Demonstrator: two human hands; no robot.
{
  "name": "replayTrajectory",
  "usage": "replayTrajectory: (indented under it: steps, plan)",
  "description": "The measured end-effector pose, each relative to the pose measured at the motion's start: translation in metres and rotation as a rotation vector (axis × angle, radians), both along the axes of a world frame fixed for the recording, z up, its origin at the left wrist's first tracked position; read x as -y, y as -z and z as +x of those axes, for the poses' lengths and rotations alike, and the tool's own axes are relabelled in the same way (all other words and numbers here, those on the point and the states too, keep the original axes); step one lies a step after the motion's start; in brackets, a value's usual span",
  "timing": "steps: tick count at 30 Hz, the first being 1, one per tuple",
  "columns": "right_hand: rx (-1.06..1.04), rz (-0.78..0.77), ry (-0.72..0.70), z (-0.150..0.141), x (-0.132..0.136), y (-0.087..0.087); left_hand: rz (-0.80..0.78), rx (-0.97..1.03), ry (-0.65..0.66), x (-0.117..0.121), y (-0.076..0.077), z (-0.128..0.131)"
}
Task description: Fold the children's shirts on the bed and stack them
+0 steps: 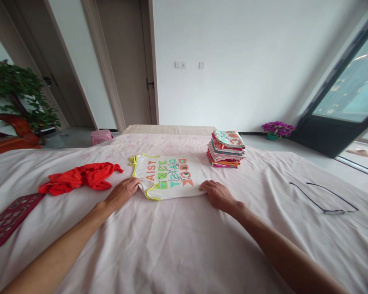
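A white sleeveless child's top (171, 176) with yellow trim and coloured duck lettering lies sideways, spread flat on the cloth-covered surface. Its neck and yellow ties point left, its hem right. My left hand (124, 192) pinches the top's near-left corner, by the shoulder edging. At the near-right corner my right hand (218, 193) has its fingers closed on the hem. Just beyond the hem stands a neat stack of folded clothes (226, 153). A crumpled red garment (79, 177) lies left of my left hand.
A dark red patterned flat item (10, 220) lies at the left edge. Eyeglasses (334, 210) rest on the pale sheet (184, 245) at the right. Beyond are a pink stool (101, 136), a purple-flowered pot (276, 130) and a leafy plant (18, 94).
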State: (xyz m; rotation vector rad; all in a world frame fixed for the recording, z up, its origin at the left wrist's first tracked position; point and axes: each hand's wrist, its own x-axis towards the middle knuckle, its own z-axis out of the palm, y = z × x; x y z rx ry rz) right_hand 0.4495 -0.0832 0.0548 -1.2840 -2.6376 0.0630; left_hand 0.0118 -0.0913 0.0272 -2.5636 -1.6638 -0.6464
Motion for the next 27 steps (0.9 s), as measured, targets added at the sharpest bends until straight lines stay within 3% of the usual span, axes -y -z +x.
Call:
replayTrajectory:
  steps: [4,9,13,16,20,24,27]
  plan:
    - [-0.004,0.036,0.019,0.000,-0.003,-0.003,-0.029,0.030,-0.008,0.002,-0.001,-0.007]
    - [-0.073,-0.026,-0.172,0.021,0.007,-0.019,-0.004,0.043,0.082,0.034,-0.017,-0.025]
    - [-0.197,-0.110,-0.153,0.028,-0.002,-0.027,-0.096,0.085,-0.013,0.051,-0.029,-0.024]
    - [-0.317,-0.197,-0.067,0.018,-0.032,-0.026,-0.176,0.199,-0.158,0.039,-0.029,-0.015]
    - [-0.442,-0.227,0.126,-0.002,-0.088,-0.016,-0.234,0.321,-0.362,0.002,-0.020,-0.011]
    - [-0.490,-0.197,0.267,-0.016,-0.130,0.000,-0.281,0.272,-0.484,-0.024,-0.013,-0.013]
    - [-0.462,-0.184,0.369,-0.024,-0.146,0.012,-0.282,0.173,-0.537,-0.024,-0.015,-0.010]
